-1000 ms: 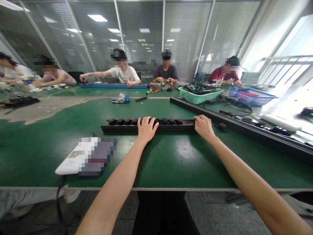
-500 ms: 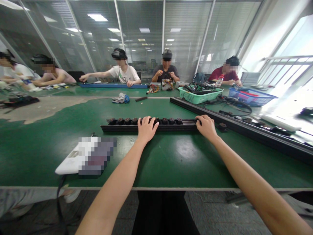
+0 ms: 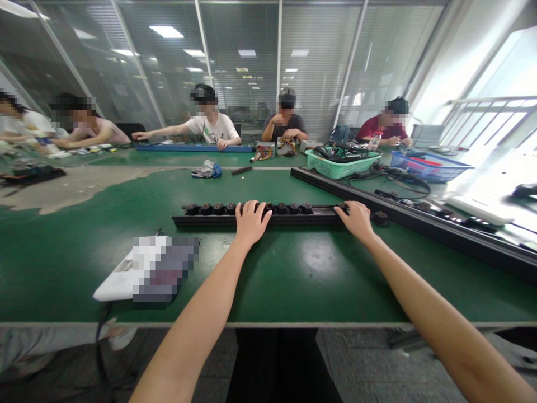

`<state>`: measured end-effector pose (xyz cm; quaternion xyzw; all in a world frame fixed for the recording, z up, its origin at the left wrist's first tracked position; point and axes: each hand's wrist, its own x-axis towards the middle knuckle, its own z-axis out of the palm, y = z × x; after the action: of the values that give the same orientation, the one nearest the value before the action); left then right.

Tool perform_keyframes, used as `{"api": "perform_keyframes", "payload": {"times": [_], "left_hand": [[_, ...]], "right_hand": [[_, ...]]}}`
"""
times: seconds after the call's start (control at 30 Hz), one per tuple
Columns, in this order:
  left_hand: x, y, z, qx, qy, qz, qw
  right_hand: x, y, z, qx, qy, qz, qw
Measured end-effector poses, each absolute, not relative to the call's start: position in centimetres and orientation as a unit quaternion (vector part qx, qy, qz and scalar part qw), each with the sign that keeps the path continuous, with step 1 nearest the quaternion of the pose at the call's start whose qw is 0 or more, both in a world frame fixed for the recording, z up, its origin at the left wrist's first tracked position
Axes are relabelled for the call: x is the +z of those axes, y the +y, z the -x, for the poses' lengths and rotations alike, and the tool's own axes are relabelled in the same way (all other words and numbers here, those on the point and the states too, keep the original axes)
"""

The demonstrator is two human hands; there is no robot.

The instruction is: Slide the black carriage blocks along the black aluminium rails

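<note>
Black rail [image 3: 302,221] runs under left hand [image 3: 251,223] to right hand [image 3: 356,217]. Left's clamped over it, probably to steady it; round black parts [image 3: 294,209] line up both sides of that hand. Right's fingers curl at rail's end; can't tell if gripping.

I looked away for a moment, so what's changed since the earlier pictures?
The right hand has shifted slightly right, near the right end of the black rail. Opposite, the dark-shirted co-worker has raised one hand. The left hand and rail stayed put.
</note>
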<state>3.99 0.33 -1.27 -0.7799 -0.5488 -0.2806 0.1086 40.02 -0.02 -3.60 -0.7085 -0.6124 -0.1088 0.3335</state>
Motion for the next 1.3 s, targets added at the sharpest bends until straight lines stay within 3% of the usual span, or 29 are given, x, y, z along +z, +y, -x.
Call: {"api": "perform_keyframes", "payload": {"times": [0.4, 1.3], "left_hand": [[-1.3, 0.4, -4.0, -0.287, -0.547, 0.779, 0.102], [-1.3, 0.4, -4.0, -0.285, -0.546, 0.781, 0.101]], "right_hand": [[-4.1, 0.7, -41.0, -0.087, -0.596, 0.695, 0.393], [-4.5, 0.9, -42.2, -0.089, -0.579, 0.699, 0.410]]}}
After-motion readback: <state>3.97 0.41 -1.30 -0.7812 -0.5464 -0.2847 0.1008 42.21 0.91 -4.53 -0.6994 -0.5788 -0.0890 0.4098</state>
